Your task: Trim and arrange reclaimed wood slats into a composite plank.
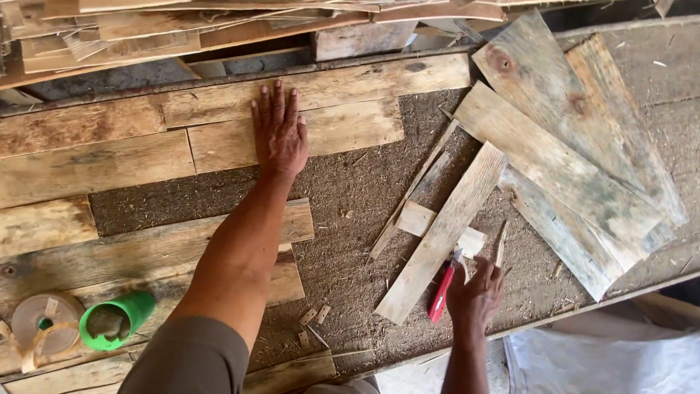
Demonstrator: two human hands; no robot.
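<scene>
My left hand [279, 130] lies flat, fingers together, on a weathered wooden plank [343, 128] near the back of the workbench. At the bench's front edge my right hand [475, 292] rests with fingers curled, touching a red-handled cutter [442, 292] that lies on the sawdust; whether it grips the cutter I cannot tell. A narrow plank [441, 233] lies diagonally just left of the cutter, with a small wooden offcut [415, 217] beside it.
Several wide grey planks [569, 160] fan out at the right. More planks [87, 168] line the left side, and stacked boards [146, 29] sit at the back. A green cup [120, 317] on its side and a tape roll [44, 325] are at front left. Sawdust covers the bench [350, 197].
</scene>
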